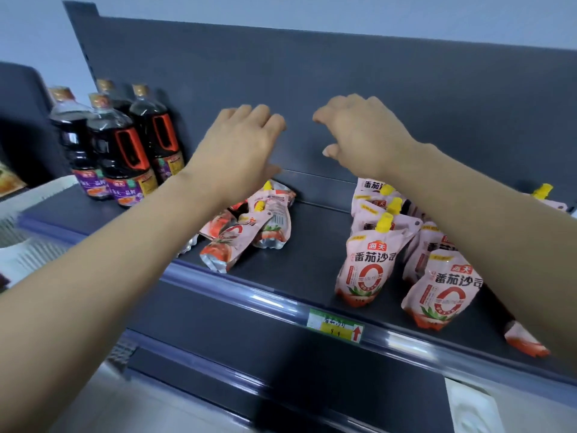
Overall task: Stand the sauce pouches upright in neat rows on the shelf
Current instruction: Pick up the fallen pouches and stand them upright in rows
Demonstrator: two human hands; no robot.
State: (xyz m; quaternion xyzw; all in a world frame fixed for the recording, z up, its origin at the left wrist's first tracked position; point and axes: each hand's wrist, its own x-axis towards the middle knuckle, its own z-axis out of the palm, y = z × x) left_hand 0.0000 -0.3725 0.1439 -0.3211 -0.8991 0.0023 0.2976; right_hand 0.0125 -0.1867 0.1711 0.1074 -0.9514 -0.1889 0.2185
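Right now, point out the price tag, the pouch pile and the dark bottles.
price tag (335, 332), head view, its yellow strip.
pouch pile (232, 235), head view, the front pouch's label.
dark bottles (126, 190), head view, front bottle's purple label.

The dark shelf (312, 242) bore a price tag (335, 326) on its front rail. Left of the tag lay toppled pouches (246, 228), bottles (125, 151) farther left; right of it stood upright pouches (367, 264).

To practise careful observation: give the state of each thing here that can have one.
Left hand: open, holding nothing.
Right hand: loosely curled, holding nothing.
Heap of pink foil sauce pouches, left: lying flat, jumbled.
Pink yellow-capped sauce pouches, right: upright, in rows.
Lone pink pouch, front right: lying down.
Dark plastic sauce bottles: upright, capped.
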